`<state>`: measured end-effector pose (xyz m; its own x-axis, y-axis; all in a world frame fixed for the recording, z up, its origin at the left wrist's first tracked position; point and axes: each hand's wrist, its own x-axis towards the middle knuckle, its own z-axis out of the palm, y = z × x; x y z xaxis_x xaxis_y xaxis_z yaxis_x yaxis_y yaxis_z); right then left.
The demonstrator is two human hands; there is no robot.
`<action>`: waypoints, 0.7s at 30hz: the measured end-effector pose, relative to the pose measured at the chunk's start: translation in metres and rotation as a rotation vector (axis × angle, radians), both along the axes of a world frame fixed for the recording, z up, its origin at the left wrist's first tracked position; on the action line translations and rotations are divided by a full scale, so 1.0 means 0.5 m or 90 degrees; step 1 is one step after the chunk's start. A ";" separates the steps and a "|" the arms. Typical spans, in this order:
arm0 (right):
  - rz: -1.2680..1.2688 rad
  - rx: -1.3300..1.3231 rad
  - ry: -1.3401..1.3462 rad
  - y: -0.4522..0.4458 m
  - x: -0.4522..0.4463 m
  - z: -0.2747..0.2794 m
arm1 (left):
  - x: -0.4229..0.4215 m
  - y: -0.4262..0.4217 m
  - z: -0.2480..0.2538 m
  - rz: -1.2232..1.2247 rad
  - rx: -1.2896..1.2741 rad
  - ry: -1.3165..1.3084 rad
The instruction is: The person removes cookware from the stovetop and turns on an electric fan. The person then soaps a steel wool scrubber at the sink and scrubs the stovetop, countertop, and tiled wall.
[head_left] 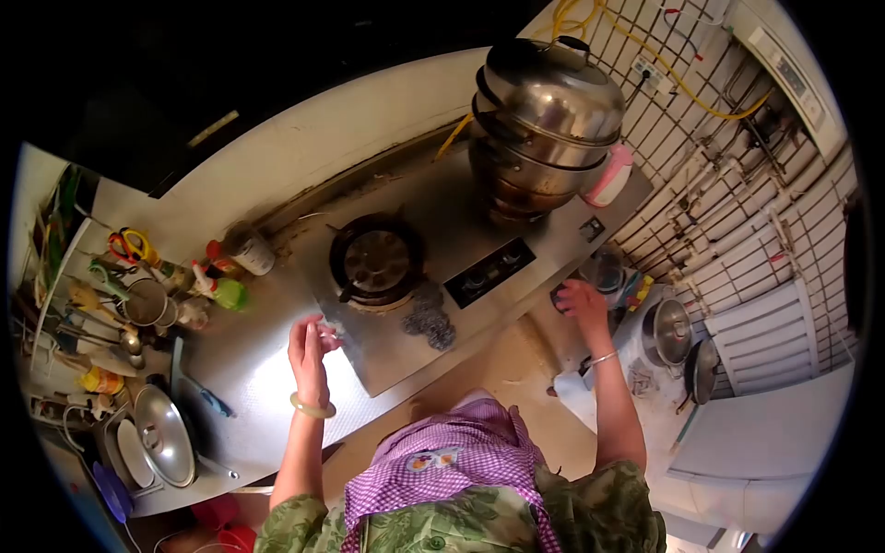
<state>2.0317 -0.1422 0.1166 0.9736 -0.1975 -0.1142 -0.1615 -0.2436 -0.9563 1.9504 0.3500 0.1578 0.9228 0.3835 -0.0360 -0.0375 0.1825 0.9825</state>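
Note:
My left hand (312, 359), with a pale bangle at the wrist, is raised over the steel counter (267, 369), left of the gas stove (378, 355). Its fingers are slightly blurred and loosely apart, and I see nothing held in them. My right hand (585, 309) is past the stove's front right corner. Its fingers are curled at a small dark object (559, 297), whose kind I cannot make out. On the stove, a clump of steel wool (430, 318) lies beside the bare burner (376, 260).
A tall lidded steamer pot (548, 120) stands on the stove's right side, with a pink-and-white object (609, 177) beside it. Bottles (226, 290), utensils and a steel lid (166, 435) crowd the left. Pans (668, 332) and pipes are on the right.

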 end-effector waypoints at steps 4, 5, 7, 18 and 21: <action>-0.070 0.073 -0.009 -0.085 0.098 0.097 | 0.135 -0.079 0.065 -0.171 -0.105 0.062; -0.075 0.077 -0.027 -0.113 0.137 0.108 | 0.169 -0.102 0.080 -0.186 -0.115 0.088; -0.058 0.013 -0.092 -0.159 0.226 0.116 | 0.241 -0.160 0.110 -0.215 -0.129 0.140; -0.007 0.090 -0.169 -0.422 0.951 -0.041 | 0.633 -0.466 0.189 -0.285 -0.305 0.123; 0.082 0.441 0.004 -0.279 0.871 0.181 | 0.653 -0.458 0.176 -0.297 -0.386 0.086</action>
